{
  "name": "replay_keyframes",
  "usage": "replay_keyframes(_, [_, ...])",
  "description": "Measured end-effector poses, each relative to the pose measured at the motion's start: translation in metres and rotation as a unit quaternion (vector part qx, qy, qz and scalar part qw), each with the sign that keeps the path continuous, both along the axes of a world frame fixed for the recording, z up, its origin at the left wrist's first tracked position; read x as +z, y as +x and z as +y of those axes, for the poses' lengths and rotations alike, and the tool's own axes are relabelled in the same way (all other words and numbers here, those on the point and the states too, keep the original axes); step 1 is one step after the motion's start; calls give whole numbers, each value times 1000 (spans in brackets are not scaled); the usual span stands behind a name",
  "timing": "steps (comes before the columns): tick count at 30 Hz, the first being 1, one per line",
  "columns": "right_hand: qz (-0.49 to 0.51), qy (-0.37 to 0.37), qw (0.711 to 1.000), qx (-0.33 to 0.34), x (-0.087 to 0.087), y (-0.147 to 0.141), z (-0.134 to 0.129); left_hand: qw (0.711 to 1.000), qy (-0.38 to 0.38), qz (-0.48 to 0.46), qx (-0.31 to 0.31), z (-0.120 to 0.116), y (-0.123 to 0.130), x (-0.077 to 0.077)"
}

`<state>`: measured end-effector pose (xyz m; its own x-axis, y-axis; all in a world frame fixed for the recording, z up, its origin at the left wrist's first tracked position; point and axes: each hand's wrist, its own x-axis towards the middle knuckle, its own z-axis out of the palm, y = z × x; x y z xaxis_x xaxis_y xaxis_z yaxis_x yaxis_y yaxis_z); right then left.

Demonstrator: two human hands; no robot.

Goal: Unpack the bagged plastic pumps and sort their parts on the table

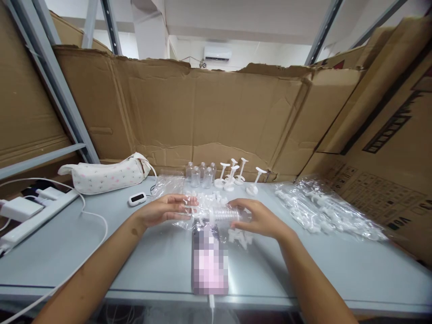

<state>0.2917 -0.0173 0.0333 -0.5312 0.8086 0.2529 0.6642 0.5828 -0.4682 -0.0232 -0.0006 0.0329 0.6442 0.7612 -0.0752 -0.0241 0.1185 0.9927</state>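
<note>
Item, principal: one clear ribbed bottle (227, 215), lying on its side above the counter (151, 256), between the two hands. Its long axis is running left to right, roughly level, across the top end of a phone (209, 265).

Item, right hand (258, 218): sitting at the bottle's right end, the nearer of the two. Its fingers are curving around that end and holding it, thumb side towards the wearer.

Item, left hand (165, 210): resting off the bottle's left end, with fingers stretching rightward, nearly in line with the bottle's axis. The bottle is lying straight to the right of these fingertips, just beside them. Whether they are pinching anything cannot be told; glare and clear film are blurring the spot.

Item, small white pieces (241, 238): lying in clear plastic below the right hand.

Item, clear bottles (195, 176): a cluster, standing upright beyond the hands.

Item, white stands (252, 189): a group with round bases and crossbar tops, standing upright to the right of that cluster.

Item, plastic bags (324, 207): lying at far right, holding white parts.
</note>
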Motion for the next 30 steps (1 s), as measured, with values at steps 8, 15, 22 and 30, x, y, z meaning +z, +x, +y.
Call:
replay_keyframes(8, [0,46,999,17,-7,-9,-1,993,10,115,-26,-1,7,-10])
replay_keyframes(15, [20,114,993,15,-10,-15,0,987,90,135,15,-5,16,-13])
replay_keyframes(22, [161,278,942,-99,-15,-5,16,986,112,41,115,-3,19,-17])
replay_keyframes(30, [306,262,893,-199,-24,0,29,980,111,-50,155,2,26,-26])
